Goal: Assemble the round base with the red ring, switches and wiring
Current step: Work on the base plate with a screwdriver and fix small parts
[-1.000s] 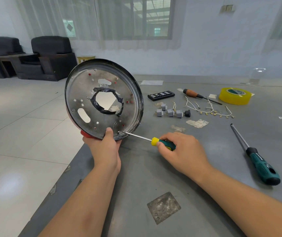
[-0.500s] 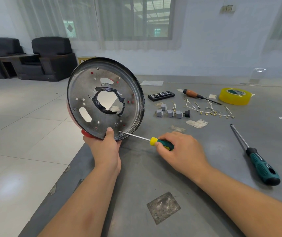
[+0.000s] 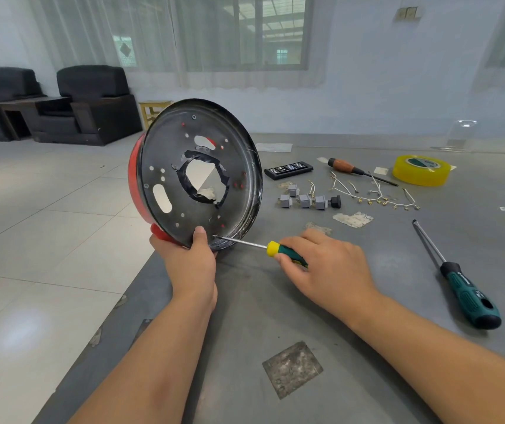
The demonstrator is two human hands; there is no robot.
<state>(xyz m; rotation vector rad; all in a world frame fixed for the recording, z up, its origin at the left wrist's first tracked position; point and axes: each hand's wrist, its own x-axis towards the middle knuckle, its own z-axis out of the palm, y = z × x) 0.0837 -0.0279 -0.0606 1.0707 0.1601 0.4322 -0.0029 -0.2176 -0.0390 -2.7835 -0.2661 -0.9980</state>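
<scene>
Head view: left hand (image 3: pixel 188 261) grips the round dark metal base (image 3: pixel 197 175) with red ring (image 3: pixel 133 182) on edge at the table's near-left corner, exposing its face. Right hand (image 3: pixel 327 267) pinches the green-yellow screwdriver (image 3: pixel 275 250), tip on a low rim screw. Grey switches (image 3: pixel 307 201) and white wiring (image 3: pixel 373 194) wait far right.

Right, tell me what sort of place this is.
Likely a makeshift workbench in a plain tiled room, not a proper workshop: a grey table strewn with a spare screwdriver and switches, with black armchairs by the curtained window.
</scene>
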